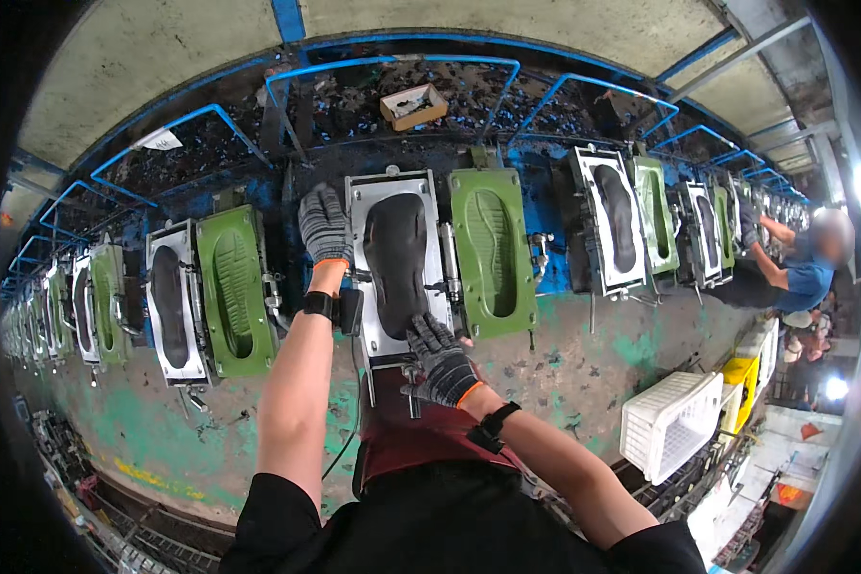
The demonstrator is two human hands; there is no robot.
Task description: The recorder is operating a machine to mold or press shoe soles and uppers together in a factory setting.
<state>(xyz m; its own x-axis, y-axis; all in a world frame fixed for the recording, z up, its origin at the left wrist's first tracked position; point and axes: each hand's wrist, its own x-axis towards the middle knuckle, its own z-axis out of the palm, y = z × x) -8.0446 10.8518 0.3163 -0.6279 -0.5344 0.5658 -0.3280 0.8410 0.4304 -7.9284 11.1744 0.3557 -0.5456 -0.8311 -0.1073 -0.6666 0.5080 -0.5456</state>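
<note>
Directly in front of me stands a silver metal mould frame (358,225) with a black shoe-sole-shaped piece (395,249) in it. Hinged on its right is a green mould half (494,287) with a ribbed, sole-shaped cavity. My left hand (325,228), in a grey knit glove with an orange cuff, is beside the frame's upper left edge, its fingers stretched away from me. My right hand (440,365), gloved alike, lies over the lower end of the black piece. Its fingertips are on or just above that end, the thumb spread apart. Nothing shows in either hand.
More such moulds, like the opened green one (231,287) at left and the silver one (614,225) at right, line the bench. Blue bars (392,59) and a small cardboard box (413,107) are behind. A white crate (672,421) and a co-worker (804,273) are at right.
</note>
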